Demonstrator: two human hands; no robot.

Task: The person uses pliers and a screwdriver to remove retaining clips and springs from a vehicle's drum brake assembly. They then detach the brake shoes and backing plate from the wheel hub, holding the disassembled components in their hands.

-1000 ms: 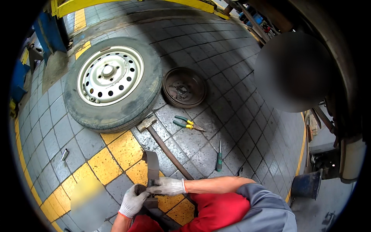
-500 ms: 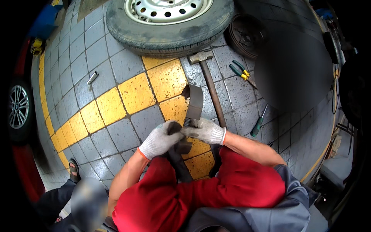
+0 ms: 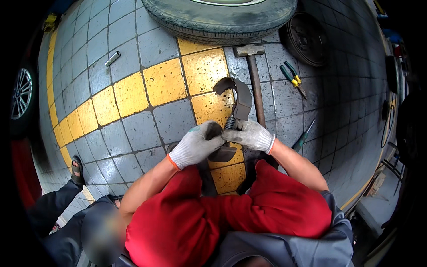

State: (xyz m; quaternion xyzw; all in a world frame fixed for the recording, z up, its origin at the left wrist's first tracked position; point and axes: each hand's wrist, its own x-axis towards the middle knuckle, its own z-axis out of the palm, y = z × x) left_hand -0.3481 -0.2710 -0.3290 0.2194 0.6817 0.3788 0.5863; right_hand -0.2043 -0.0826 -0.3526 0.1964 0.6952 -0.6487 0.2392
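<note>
My left hand point(image 3: 199, 145) and my right hand point(image 3: 252, 135), both in white knit work gloves, meet in front of my knees. Between them they hold a pair of dark curved brake shoes with a coil spring point(image 3: 230, 122). The upper brake shoe point(image 3: 242, 101) arcs away from me above the right hand, whose fingers close around its lower end beside the spring. The lower brake shoe point(image 3: 223, 154) shows beneath the gloves, by the left hand. That hand is closed with its thumb towards the spring; its grip is partly hidden.
Beyond the shoes lie a sledgehammer point(image 3: 252, 69), green-and-yellow pliers point(image 3: 291, 76) and a screwdriver point(image 3: 303, 135). A tyre point(image 3: 222, 24) and a dark brake drum point(image 3: 305, 38) are farther off. A metal socket point(image 3: 113, 58) lies left. A person's sandalled foot point(image 3: 77, 170) is at lower left.
The upper brake shoe has turned, showing more of its curved inner side. Both hands stay closed on the parts. The view has shifted, so floor items appear higher and farther right.
</note>
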